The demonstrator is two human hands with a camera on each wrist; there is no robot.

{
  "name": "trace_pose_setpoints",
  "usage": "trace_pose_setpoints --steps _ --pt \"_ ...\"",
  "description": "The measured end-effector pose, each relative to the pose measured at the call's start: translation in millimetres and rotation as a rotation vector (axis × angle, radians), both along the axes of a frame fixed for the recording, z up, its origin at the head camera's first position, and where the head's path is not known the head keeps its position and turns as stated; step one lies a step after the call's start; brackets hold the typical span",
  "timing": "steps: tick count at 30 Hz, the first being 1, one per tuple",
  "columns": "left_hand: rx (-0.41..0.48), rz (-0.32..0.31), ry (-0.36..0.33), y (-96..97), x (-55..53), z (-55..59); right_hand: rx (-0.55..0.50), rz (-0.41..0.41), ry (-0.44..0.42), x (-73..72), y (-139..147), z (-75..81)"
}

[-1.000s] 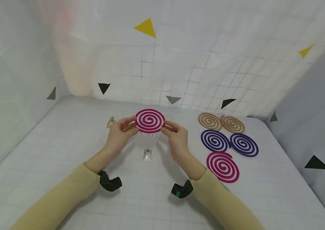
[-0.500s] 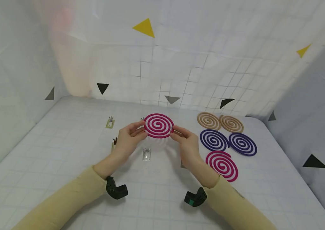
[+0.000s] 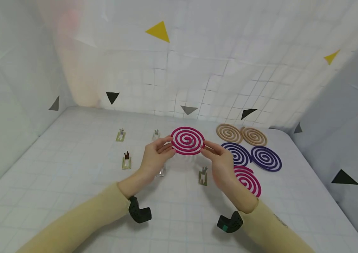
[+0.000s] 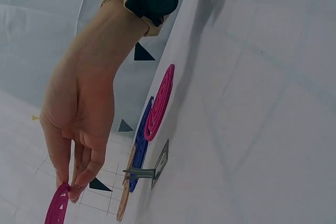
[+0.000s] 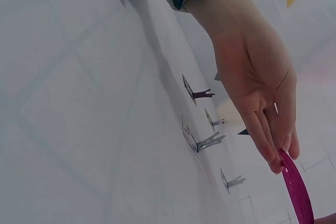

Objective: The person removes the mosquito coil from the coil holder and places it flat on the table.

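A pink mosquito coil (image 3: 187,141) is held up flat above the table between my two hands. My left hand (image 3: 155,156) pinches its left edge between thumb and fingers. On its right edge, my right hand (image 3: 223,161) does the same. The left wrist view shows my right hand (image 4: 79,108) and the coil's edge (image 4: 56,208); the right wrist view shows my left hand (image 5: 257,72) on the coil (image 5: 297,192). Small metal coil stands stand around and below: one with brown prongs (image 3: 126,161), one near my right wrist (image 3: 202,176), another (image 3: 161,171) partly behind my left hand.
At the right lie two tan coils (image 3: 229,133), two dark blue coils (image 3: 266,159) and another pink coil (image 3: 248,182), partly hidden by my right arm. Farther back are two more stands, at left (image 3: 120,135) and centre (image 3: 156,134). White sheet walls (image 3: 198,70) enclose the table.
Both hands have carried the pink coil to the right and slightly nearer. The stands that my left arm and hand covered now show, as does the one near my right wrist.
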State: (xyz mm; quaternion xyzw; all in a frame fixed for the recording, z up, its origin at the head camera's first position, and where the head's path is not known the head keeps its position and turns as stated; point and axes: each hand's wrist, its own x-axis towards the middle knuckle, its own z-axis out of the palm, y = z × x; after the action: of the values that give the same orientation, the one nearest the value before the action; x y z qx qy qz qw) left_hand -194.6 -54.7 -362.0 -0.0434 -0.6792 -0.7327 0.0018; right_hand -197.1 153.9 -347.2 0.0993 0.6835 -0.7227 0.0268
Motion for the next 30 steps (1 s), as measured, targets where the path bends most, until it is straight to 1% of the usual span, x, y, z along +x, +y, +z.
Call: trace_pose_setpoints --steps 5,7,10,15,19,21,23,27,30 --pt "0.020 -0.004 0.020 16.1 -1.9 0.2 0.005 -0.005 0.014 3.0 14.8 2.0" --pt "0.022 -0.014 0.035 22.9 -3.3 -1.7 0.013 -0.010 0.019 4.5 21.1 2.5" --pt "0.019 -0.033 0.037 32.4 -5.1 -4.7 0.037 -0.028 0.016 6.4 29.7 2.8" --pt "0.025 -0.060 0.009 43.7 -6.1 -7.3 0.041 -0.060 0.006 6.6 41.2 2.0" --pt "0.021 -0.071 -0.007 50.5 -6.4 -7.2 0.053 -0.064 -0.007 7.0 49.8 2.1" --pt "0.025 -0.087 -0.013 54.2 -7.0 -6.4 0.087 -0.058 -0.014 8.4 55.7 2.6" --pt "0.023 -0.104 -0.020 57.9 -7.5 -5.3 0.099 -0.054 -0.014 9.9 62.4 2.5" --pt "0.022 -0.129 -0.034 65.5 -8.2 -3.7 0.103 -0.024 -0.012 13.9 77.7 0.9" --pt "0.021 -0.144 -0.033 72.6 -8.3 -4.9 0.122 0.000 -0.017 17.8 88.8 -0.3"
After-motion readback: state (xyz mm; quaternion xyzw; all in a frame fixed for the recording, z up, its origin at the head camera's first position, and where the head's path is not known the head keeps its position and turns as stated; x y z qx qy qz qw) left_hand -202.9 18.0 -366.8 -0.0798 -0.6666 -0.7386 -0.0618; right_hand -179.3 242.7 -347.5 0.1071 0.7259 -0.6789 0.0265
